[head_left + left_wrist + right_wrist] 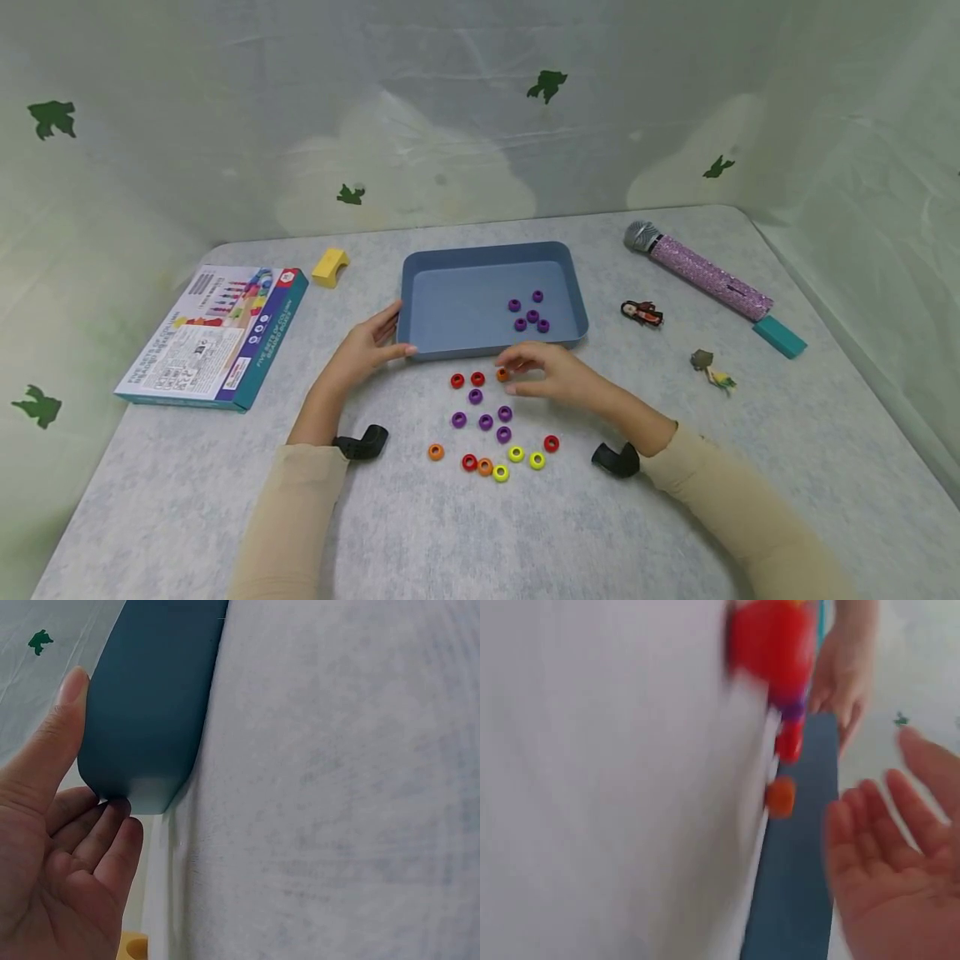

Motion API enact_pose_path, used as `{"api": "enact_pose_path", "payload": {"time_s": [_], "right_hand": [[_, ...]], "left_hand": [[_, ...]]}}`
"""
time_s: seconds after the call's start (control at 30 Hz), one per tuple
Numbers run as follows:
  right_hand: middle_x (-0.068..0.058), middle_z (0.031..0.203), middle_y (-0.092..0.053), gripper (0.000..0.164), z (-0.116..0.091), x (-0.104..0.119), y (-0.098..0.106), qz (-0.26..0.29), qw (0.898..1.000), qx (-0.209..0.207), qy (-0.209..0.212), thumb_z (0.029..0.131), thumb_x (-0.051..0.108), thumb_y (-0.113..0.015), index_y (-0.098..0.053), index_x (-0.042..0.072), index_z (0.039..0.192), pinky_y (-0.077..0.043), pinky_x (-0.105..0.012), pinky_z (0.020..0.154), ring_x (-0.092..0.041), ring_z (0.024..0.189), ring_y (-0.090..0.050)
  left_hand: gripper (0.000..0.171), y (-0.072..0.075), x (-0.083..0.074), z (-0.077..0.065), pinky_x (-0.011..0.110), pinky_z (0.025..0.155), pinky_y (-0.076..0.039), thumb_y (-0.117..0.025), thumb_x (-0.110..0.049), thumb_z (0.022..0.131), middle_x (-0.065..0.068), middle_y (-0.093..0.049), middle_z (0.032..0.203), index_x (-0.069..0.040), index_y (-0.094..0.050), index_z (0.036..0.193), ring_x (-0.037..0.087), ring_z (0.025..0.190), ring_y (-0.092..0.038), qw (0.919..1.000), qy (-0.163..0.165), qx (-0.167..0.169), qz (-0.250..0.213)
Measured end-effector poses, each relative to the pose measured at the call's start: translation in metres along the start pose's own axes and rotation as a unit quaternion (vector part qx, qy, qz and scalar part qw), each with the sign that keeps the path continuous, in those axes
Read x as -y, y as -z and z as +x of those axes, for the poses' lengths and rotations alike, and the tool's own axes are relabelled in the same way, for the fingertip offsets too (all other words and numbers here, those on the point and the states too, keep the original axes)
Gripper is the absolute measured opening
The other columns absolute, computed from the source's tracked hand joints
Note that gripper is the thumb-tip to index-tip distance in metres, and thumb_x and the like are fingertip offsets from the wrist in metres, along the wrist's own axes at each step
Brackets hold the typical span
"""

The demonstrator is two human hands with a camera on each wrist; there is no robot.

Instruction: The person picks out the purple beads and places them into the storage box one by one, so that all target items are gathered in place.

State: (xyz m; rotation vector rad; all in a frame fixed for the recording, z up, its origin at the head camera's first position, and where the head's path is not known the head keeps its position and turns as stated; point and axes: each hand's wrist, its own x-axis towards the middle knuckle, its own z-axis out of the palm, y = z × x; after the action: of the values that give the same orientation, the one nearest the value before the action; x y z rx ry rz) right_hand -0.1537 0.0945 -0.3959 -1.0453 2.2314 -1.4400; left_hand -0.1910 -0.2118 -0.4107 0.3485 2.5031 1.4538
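A blue-grey tray (465, 312) lies on the table with several purple beads (532, 316) in its right half. My left hand (366, 346) holds the tray's near left corner; in the left wrist view the thumb (56, 727) lies along the rim and the fingers bend against the corner. My right hand (555, 372) hovers at the tray's near edge, fingers parted and around an orange bead (502, 375). In the right wrist view that bead (780, 796) stands apart from the blurred fingers. Two red beads sit left of it, with several purple beads (486, 422) nearer me.
Nearer me lie scattered orange, red and yellow beads (537, 460). A game box (217, 333) and a yellow arch block (330, 267) are at left. At right are a glittery microphone (705, 275), a teal block (780, 336) and two small figures (642, 313).
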Motion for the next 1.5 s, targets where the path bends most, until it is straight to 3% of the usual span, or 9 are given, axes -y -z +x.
{"api": "enact_pose_path", "payload": {"time_s": [0.13, 0.27, 0.43, 0.57, 0.83, 0.97, 1.17, 1.37, 1.5], "right_hand": [[-0.011, 0.1, -0.054, 0.029, -0.009, 0.006, -0.012, 0.013, 0.999, 0.032, -0.007, 0.074, 0.006, -0.061, -0.054, 0.001, 0.102, -0.043, -0.037, 0.079, -0.024, 0.092, -0.049], [-0.002, 0.097, -0.055, 0.025, -0.013, -0.008, -0.022, -0.014, 0.998, 0.053, -0.015, 0.074, 0.007, -0.062, -0.057, 0.005, 0.098, -0.045, -0.028, 0.076, -0.017, 0.088, -0.05], [0.011, 0.093, -0.055, 0.019, -0.015, -0.021, -0.029, -0.066, 0.996, 0.055, -0.03, 0.075, 0.014, -0.061, -0.06, 0.017, 0.094, -0.044, -0.02, 0.074, -0.006, 0.085, -0.049], [0.013, 0.092, -0.055, 0.018, -0.013, -0.021, -0.029, -0.061, 0.996, 0.048, -0.032, 0.076, 0.016, -0.06, -0.06, 0.017, 0.094, -0.045, -0.019, 0.07, -0.004, 0.082, -0.049], [0.005, 0.092, -0.057, 0.023, 0.007, -0.007, 0.0, -0.021, 0.999, -0.04, -0.001, 0.075, 0.009, -0.06, -0.059, 0.006, 0.099, -0.046, -0.026, 0.072, -0.008, 0.081, -0.051], [0.002, 0.092, -0.056, 0.023, 0.026, -0.012, 0.02, -0.02, 0.995, -0.093, 0.011, 0.076, 0.01, -0.058, -0.058, 0.008, 0.099, -0.047, -0.027, 0.072, -0.01, 0.081, -0.052], [0.002, 0.093, -0.056, 0.023, 0.05, -0.033, 0.04, -0.04, 0.99, -0.126, -0.05, 0.077, 0.016, -0.057, -0.058, 0.008, 0.1, -0.047, -0.021, 0.07, -0.007, 0.082, -0.052], [-0.003, 0.091, -0.058, 0.022, 0.06, -0.05, 0.047, -0.056, 0.982, -0.118, -0.134, 0.077, 0.011, -0.058, -0.059, 0.006, 0.098, -0.045, -0.026, 0.072, -0.012, 0.083, -0.053], [-0.004, 0.089, -0.059, 0.017, 0.062, -0.052, 0.047, -0.081, 0.979, -0.108, -0.156, 0.076, 0.01, -0.059, -0.06, 0.007, 0.093, -0.045, -0.027, 0.071, -0.012, 0.081, -0.054]], "left_hand": [[0.084, 0.0, 0.0, 0.0, 0.027, 0.095, -0.028, -0.065, -0.032, 0.066, 0.005, -0.02, 0.134, -0.012, -0.019, 0.133, 0.017, 0.119, -0.025, 1.0, 0.003, 0.001, 0.0], [0.084, 0.0, 0.0, 0.0, 0.027, 0.095, -0.028, -0.065, -0.033, 0.066, 0.005, -0.02, 0.134, -0.012, -0.019, 0.133, 0.017, 0.119, -0.025, 1.0, 0.003, 0.001, 0.003], [0.084, 0.0, 0.0, 0.001, 0.027, 0.095, -0.028, -0.065, -0.032, 0.066, 0.004, -0.02, 0.134, -0.012, -0.019, 0.133, 0.017, 0.119, -0.024, 1.0, 0.005, 0.002, -0.004], [0.083, 0.0, 0.0, 0.0, 0.027, 0.095, -0.028, -0.066, -0.032, 0.066, 0.004, -0.02, 0.134, -0.012, -0.019, 0.133, 0.016, 0.119, -0.024, 0.9999, 0.008, 0.001, -0.008], [0.083, 0.0, 0.001, 0.0, 0.027, 0.095, -0.028, -0.065, -0.032, 0.066, 0.004, -0.02, 0.134, -0.012, -0.019, 0.133, 0.017, 0.119, -0.024, 1.0, 0.005, 0.0, -0.005], [0.083, 0.0, 0.001, 0.001, 0.027, 0.095, -0.028, -0.065, -0.031, 0.066, 0.004, -0.019, 0.134, -0.012, -0.019, 0.133, 0.017, 0.119, -0.024, 0.9999, 0.003, 0.001, -0.01], [0.083, -0.001, 0.0, 0.001, 0.027, 0.096, -0.027, -0.065, -0.031, 0.066, 0.004, -0.019, 0.134, -0.012, -0.019, 0.133, 0.016, 0.119, -0.024, 0.9999, 0.005, 0.001, -0.011], [0.083, -0.001, 0.0, 0.002, 0.027, 0.096, -0.027, -0.065, -0.031, 0.066, 0.003, -0.019, 0.135, -0.013, -0.019, 0.133, 0.016, 0.119, -0.023, 0.9999, 0.009, 0.003, -0.012], [0.083, 0.0, 0.0, 0.002, 0.028, 0.096, -0.027, -0.066, -0.028, 0.066, 0.005, -0.018, 0.135, -0.012, -0.018, 0.133, 0.017, 0.12, -0.022, 0.9995, 0.021, 0.007, -0.022]]}}
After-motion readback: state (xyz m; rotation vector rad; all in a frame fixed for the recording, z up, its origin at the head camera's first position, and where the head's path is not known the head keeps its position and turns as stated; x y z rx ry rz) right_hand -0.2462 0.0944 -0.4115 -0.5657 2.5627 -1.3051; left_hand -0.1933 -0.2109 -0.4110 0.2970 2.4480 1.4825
